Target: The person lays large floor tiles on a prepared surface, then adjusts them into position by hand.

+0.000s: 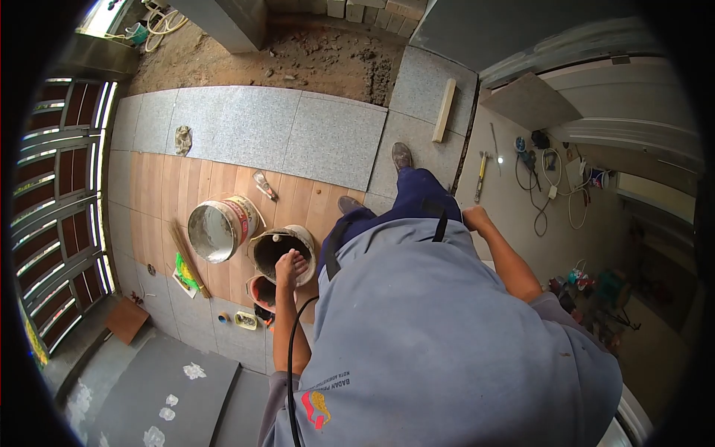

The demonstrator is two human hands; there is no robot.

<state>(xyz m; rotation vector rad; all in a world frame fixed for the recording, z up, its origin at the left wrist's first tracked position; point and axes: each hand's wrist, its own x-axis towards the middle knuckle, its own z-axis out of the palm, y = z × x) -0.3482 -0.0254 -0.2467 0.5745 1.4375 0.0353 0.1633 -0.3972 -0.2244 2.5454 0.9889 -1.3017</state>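
My left hand (291,267) is above the mouth of a dark-insided bucket (306,277), its fingers curled in; whether they grip anything is too small to tell. Beside that bucket stands a larger white bucket (237,217) with pale residue inside. A reddish bucket (257,287) is partly hidden under my left forearm. On the other side of my body, my right hand (474,217) hangs by my hip with its fingers bent and partly hidden.
A trowel (264,185), a broom (189,257) and a crumpled cloth (183,140) lie on the tiles. A wooden bar (445,111) lies ahead of my feet. To the right are a hammer (482,176), power tools (526,158) and cables. A slatted gate (59,216) stands at left.
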